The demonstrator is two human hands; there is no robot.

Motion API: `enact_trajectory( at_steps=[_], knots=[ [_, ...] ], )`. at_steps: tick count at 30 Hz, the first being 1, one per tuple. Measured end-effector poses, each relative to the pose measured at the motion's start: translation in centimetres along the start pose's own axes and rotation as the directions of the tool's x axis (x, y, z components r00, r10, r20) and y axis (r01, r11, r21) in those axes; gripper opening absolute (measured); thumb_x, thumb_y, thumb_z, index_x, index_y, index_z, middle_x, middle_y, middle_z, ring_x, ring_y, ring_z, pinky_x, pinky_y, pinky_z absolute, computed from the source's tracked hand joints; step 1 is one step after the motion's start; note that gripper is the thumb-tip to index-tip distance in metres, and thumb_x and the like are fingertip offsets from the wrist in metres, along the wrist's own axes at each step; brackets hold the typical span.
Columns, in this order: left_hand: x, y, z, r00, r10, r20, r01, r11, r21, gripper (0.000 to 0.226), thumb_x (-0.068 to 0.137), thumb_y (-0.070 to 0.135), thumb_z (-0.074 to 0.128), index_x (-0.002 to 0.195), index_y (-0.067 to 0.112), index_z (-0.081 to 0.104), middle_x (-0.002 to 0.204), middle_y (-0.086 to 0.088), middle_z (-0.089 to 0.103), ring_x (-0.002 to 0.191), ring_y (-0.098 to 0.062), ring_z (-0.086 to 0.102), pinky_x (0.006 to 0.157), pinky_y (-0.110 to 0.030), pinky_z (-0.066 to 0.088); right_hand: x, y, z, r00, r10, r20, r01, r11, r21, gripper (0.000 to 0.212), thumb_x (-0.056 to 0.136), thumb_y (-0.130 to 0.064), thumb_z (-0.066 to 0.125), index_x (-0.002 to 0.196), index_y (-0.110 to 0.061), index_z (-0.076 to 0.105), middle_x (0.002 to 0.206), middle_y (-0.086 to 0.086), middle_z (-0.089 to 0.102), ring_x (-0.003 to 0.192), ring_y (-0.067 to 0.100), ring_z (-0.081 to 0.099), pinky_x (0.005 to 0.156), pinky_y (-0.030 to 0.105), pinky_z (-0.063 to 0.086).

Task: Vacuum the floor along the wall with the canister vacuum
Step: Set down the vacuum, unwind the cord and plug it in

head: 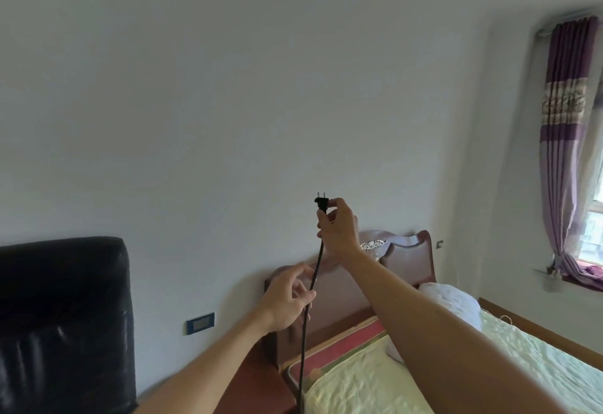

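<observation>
My right hand [337, 229] is raised in front of the white wall and grips a black two-pin power plug [321, 203], pins pointing up. Its black cord [306, 322] hangs straight down from the plug and leaves the frame at the bottom. Lower and to the left, my left hand [288, 297] has its fingers loosely curled around the cord, thumb and fingertips touching it. The canister vacuum and the floor are out of view.
A dark blue wall socket plate [200, 323] sits low on the wall, left of the wooden headboard [408, 260]. A bed [375, 377] with a pale quilt fills the lower right. A black padded headboard or chair back [62, 322] stands at the left. Purple curtains [561, 152] hang by a window.
</observation>
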State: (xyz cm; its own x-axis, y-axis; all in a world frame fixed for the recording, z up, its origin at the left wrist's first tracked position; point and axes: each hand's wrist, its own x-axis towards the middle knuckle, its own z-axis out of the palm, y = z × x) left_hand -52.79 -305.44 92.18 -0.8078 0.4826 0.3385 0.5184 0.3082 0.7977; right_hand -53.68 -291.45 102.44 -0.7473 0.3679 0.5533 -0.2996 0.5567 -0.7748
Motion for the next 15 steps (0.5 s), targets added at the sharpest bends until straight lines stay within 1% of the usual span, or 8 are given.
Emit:
enact_trajectory(
  at_steps=[3, 6, 9, 11, 13, 15],
  knots=[
    [3.7, -0.4, 1.6, 1.000, -0.028, -0.010, 0.028, 1.000, 0.007, 0.022, 0.097, 0.020, 0.061, 0.104, 0.038, 0.050, 0.080, -0.003, 0.065, 0.068, -0.020, 0.072, 0.066, -0.034, 0.062, 3.8, 3.2, -0.1, 1.000, 0.013, 0.028, -0.013, 1.000, 0.010, 0.008, 0.097, -0.013, 0.054, 0.104, -0.016, 0.054, 0.065, 0.000, 0.060, 0.056, 0.021, 0.063, 0.067, 0.042, 0.055],
    [6.9, -1.4, 2.9, 0.997, -0.069, -0.031, 0.069, 0.998, -0.004, 0.020, 0.098, 0.019, 0.060, 0.106, 0.034, 0.049, 0.079, -0.003, 0.064, 0.068, -0.022, 0.072, 0.062, -0.034, 0.061, 6.8, 5.8, 0.6, 0.998, 0.011, 0.059, -0.012, 0.999, 0.032, 0.011, 0.097, -0.013, 0.054, 0.108, -0.013, 0.056, 0.066, 0.001, 0.061, 0.054, 0.019, 0.062, 0.065, 0.038, 0.054],
    [8.9, -2.9, 3.8, 0.994, -0.102, -0.046, 0.103, 0.995, 0.016, 0.021, 0.098, 0.016, 0.059, 0.111, 0.029, 0.050, 0.076, -0.003, 0.061, 0.065, -0.020, 0.070, 0.063, -0.038, 0.062, 8.7, 8.5, 2.0, 0.996, 0.007, 0.088, -0.011, 0.999, 0.042, 0.012, 0.097, -0.013, 0.053, 0.108, -0.013, 0.058, 0.065, 0.001, 0.061, 0.052, 0.017, 0.061, 0.059, 0.032, 0.052],
    [9.9, -4.1, 4.3, 0.992, -0.111, -0.052, 0.113, 0.993, 0.036, 0.023, 0.098, 0.014, 0.060, 0.105, 0.033, 0.049, 0.074, -0.003, 0.061, 0.063, -0.021, 0.069, 0.064, -0.041, 0.062, 9.6, 10.1, 3.0, 0.994, 0.015, 0.104, -0.022, 0.998, 0.059, 0.013, 0.097, -0.014, 0.053, 0.108, -0.014, 0.059, 0.065, 0.001, 0.062, 0.050, 0.015, 0.061, 0.056, 0.029, 0.050],
    [11.1, -5.2, 4.3, 0.991, -0.110, -0.077, 0.115, 0.991, 0.064, 0.027, 0.097, 0.014, 0.060, 0.101, 0.038, 0.047, 0.072, -0.002, 0.061, 0.063, -0.022, 0.067, 0.069, -0.046, 0.061, 10.8, 11.3, 4.2, 0.993, 0.017, 0.121, -0.028, 0.996, 0.087, 0.014, 0.097, -0.014, 0.054, 0.109, -0.014, 0.060, 0.066, 0.001, 0.062, 0.050, 0.015, 0.061, 0.058, 0.031, 0.051],
    [12.2, -6.2, 4.0, 0.988, -0.126, -0.087, 0.133, 0.988, 0.083, 0.025, 0.097, 0.016, 0.060, 0.104, 0.037, 0.048, 0.072, -0.001, 0.061, 0.063, -0.020, 0.066, 0.072, -0.046, 0.061, 11.9, 12.2, 5.4, 0.991, 0.017, 0.135, -0.031, 0.994, 0.109, 0.014, 0.097, -0.015, 0.054, 0.109, -0.015, 0.060, 0.066, 0.000, 0.062, 0.051, 0.015, 0.062, 0.060, 0.033, 0.053]
  ],
)
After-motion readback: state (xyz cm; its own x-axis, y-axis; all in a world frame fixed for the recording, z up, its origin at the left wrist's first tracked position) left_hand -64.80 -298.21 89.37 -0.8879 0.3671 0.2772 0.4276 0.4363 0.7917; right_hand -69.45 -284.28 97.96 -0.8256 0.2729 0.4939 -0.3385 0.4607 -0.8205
